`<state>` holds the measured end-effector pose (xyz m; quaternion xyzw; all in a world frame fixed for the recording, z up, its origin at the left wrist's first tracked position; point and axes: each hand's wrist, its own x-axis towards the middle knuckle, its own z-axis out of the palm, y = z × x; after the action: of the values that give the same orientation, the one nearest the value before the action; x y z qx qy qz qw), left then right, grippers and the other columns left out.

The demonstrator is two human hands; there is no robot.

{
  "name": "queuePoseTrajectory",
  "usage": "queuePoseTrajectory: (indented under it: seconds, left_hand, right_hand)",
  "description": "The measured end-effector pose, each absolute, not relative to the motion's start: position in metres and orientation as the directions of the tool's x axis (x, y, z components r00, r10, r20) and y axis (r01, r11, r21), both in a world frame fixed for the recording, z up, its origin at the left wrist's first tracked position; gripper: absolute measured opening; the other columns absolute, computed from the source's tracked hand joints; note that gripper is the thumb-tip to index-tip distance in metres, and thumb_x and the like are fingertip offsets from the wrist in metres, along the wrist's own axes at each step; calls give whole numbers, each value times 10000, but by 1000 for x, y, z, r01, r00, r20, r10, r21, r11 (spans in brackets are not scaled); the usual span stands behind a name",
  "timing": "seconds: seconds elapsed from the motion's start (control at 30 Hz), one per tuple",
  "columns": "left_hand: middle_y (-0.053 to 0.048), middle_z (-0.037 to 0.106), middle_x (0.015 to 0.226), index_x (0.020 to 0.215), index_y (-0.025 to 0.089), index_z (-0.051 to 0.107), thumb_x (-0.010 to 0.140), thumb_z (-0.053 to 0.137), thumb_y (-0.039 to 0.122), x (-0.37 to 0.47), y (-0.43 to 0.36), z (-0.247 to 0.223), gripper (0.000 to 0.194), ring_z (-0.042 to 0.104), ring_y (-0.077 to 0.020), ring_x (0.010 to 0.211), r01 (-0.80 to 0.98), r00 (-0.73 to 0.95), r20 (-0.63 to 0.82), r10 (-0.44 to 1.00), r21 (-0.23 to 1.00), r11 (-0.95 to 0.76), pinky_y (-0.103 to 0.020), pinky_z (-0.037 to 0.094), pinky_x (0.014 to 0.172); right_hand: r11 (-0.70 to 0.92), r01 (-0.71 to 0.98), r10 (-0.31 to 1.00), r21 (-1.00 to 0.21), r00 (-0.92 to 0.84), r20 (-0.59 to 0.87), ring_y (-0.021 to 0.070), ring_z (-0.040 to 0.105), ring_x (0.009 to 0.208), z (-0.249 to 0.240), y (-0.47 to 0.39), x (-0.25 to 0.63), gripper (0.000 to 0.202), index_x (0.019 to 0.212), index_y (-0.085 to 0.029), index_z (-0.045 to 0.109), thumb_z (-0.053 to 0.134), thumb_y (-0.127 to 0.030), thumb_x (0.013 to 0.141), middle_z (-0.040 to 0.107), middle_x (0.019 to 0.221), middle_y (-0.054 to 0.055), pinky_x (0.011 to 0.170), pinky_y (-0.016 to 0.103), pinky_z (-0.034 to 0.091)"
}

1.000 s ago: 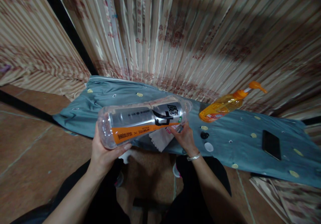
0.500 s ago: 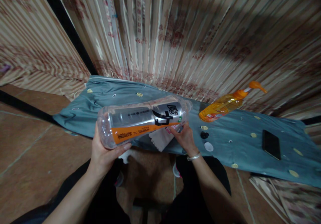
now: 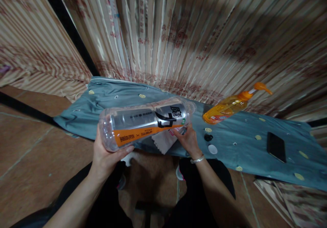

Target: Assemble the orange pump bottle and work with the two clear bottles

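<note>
A large clear plastic bottle [image 3: 145,120] with a silver and orange label lies on its side in the air, its neck to the right. Around its base end is my left hand [image 3: 106,156], thumb along the lower side. My right hand [image 3: 187,139], with a bracelet at the wrist, grips the bottle near its neck from below; its fingertips are partly hidden. Beneath the bottle, beside my right hand, a pale cloth [image 3: 164,143] with a scalloped edge shows, along with something pink and white that is partly covered.
The low table has a teal cloth [image 3: 245,149]. On it stand an orange pump bottle [image 3: 226,109], a small black object [image 3: 208,137], a white disc [image 3: 212,149] and a black phone [image 3: 276,147]. Behind hangs a striped curtain [image 3: 163,44]; my knees are below the front edge.
</note>
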<state>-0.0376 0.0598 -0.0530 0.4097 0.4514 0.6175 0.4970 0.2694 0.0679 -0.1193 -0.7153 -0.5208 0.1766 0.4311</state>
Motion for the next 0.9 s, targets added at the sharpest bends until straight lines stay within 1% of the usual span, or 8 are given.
queuePoseTrajectory:
  seconds: [0.07, 0.13, 0.27, 0.37, 0.53, 0.67, 0.77, 0.9]
  left_hand:
    - [-109, 757, 1353, 1160, 229, 730, 465, 1076, 289, -38, 60, -53, 779, 670, -446, 1403, -254, -171, 58, 983, 962, -101, -560, 546, 1219]
    - [-112, 754, 1334, 1134, 222, 725, 449, 1074, 310, -37, 61, -52, 775, 674, -451, 1382, -261, -192, 50, 980, 960, -100, -586, 531, 1224]
    - [-110, 719, 1372, 1051, 221, 689, 333, 1080, 280, -33, 62, -43, 819, 618, -475, 1433, -243, -214, -4, 977, 969, -49, -629, 432, 1294]
    - [-110, 716, 1360, 1050, 226, 673, 300, 1075, 266, -31, 63, -37, 853, 626, -475, 1409, -245, -218, -29, 975, 969, -26, -638, 435, 1282]
    - [-79, 731, 1285, 1072, 242, 663, 330, 1068, 273, -32, 63, -39, 846, 689, -400, 1301, -233, -208, 3, 978, 971, -53, -514, 548, 1167]
    - [-60, 736, 1256, 1076, 248, 661, 371, 1056, 273, -33, 63, -42, 808, 715, -347, 1224, -237, -197, 20, 980, 969, -68, -429, 596, 1059]
    - [-51, 741, 1238, 1089, 252, 658, 354, 1051, 246, -32, 63, -42, 834, 716, -333, 1208, -243, -204, 14, 979, 968, -64, -409, 592, 1048]
    - [-64, 743, 1271, 1063, 244, 660, 338, 1037, 224, -31, 63, -40, 818, 707, -348, 1236, -251, -215, 4, 977, 966, -59, -428, 582, 1076]
  right_hand:
    - [-89, 594, 896, -799, 399, 197, 384, 831, 949, -119, 68, 269, 513, 1087, -268, 581, 828, -596, 779, 836, 1022, 146, 815, 523, 678]
    - [-89, 594, 893, -800, 402, 200, 382, 833, 948, -119, 68, 269, 524, 1089, -267, 585, 834, -606, 776, 839, 1022, 140, 804, 517, 678]
    - [-81, 598, 890, -797, 403, 212, 370, 835, 935, -120, 69, 269, 600, 1096, -252, 595, 813, -706, 769, 843, 1013, 128, 789, 508, 678]
    - [-72, 595, 891, -801, 400, 216, 369, 833, 942, -120, 69, 270, 618, 1088, -257, 594, 790, -747, 766, 843, 1015, 134, 800, 505, 676]
    - [-74, 586, 893, -807, 399, 209, 392, 832, 958, -121, 69, 270, 624, 1102, -251, 587, 799, -726, 758, 836, 1023, 147, 821, 527, 679]
    - [-94, 590, 889, -802, 412, 199, 386, 829, 936, -121, 69, 270, 630, 1090, -260, 589, 807, -745, 752, 839, 1010, 137, 789, 510, 675]
    - [-74, 597, 890, -799, 401, 218, 379, 829, 916, -122, 69, 271, 671, 1090, -257, 594, 785, -800, 745, 835, 992, 135, 771, 492, 666]
    - [-61, 609, 884, -791, 402, 241, 376, 829, 908, -123, 69, 271, 675, 1073, -257, 596, 759, -833, 762, 835, 979, 136, 783, 500, 664]
